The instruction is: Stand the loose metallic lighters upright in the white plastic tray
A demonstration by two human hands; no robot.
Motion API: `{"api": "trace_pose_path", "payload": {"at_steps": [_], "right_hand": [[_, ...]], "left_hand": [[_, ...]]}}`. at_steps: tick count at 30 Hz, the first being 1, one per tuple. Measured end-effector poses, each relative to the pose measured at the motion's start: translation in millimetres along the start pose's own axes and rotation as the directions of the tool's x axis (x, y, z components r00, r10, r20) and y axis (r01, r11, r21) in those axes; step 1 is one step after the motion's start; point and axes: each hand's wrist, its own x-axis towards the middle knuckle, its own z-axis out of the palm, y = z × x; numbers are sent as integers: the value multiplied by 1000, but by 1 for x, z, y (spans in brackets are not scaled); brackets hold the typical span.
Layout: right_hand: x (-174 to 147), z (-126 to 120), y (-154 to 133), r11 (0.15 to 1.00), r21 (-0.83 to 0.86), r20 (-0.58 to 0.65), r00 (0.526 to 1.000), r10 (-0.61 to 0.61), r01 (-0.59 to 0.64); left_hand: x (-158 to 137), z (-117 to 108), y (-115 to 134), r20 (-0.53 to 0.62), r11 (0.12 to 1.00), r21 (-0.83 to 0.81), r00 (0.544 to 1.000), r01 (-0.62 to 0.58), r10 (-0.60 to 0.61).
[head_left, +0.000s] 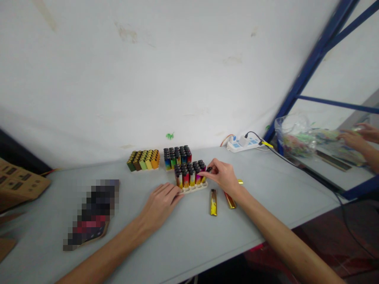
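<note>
A white tray (194, 189) holds rows of colourful lighters (186, 179) with black tops, standing upright. Several holes along its front edge have no lighter in them. My left hand (162, 201) is closed at the tray's front left corner, thumb and fingers against the edge. At the right end of the rows, my right hand (222, 173) pinches a lighter (209, 169); its black top shows and the fingers hide most of its body. A gold and yellow lighter (213, 203) lies on the table just below, and a red and gold lighter (230, 200) is partly covered by my right wrist.
Behind stand another block of black-topped lighters (177, 157) and a gold-topped group (144, 160). A power strip (244, 144) with cables sits by the wall. Left are a blurred-out object (94, 215) and a cardboard box (22, 183). Another person's hands (357, 138) work beyond a blue frame (308, 75).
</note>
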Motion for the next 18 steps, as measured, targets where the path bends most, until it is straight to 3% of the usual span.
{"api": "trace_pose_path", "payload": {"at_steps": [7, 18], "right_hand": [[-2, 3, -4, 993, -89, 103, 992, -65, 75], [3, 8, 2, 999, 30, 38, 999, -31, 30]], "left_hand": [[1, 1, 0, -11, 1000, 3, 1000, -16, 16], [2, 1, 1, -24, 1000, -3, 1000, -13, 13]]}}
